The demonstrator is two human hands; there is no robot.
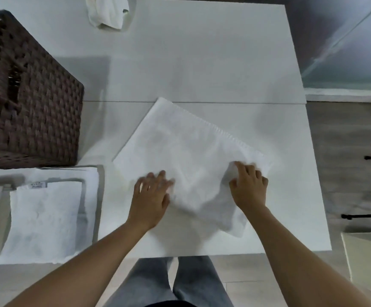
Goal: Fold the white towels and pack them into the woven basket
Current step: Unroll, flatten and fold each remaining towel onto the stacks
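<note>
White towel (189,156) lay skewed at worktop (202,63) centre. Left hand (151,196) flat, fingers spread, pressed its near edge. Right hand (249,187) pinched bunched corner; fingertips blurred. Woven basket (29,96) far left, cut off by frame, interior hidden. Folded towels (45,216) lay before it.

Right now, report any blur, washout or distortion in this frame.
Head view: motion blur smears both the left hand and the right hand; the white towel nearly washes out against the white table; wide-angle distortion tilts the woven basket.
</note>
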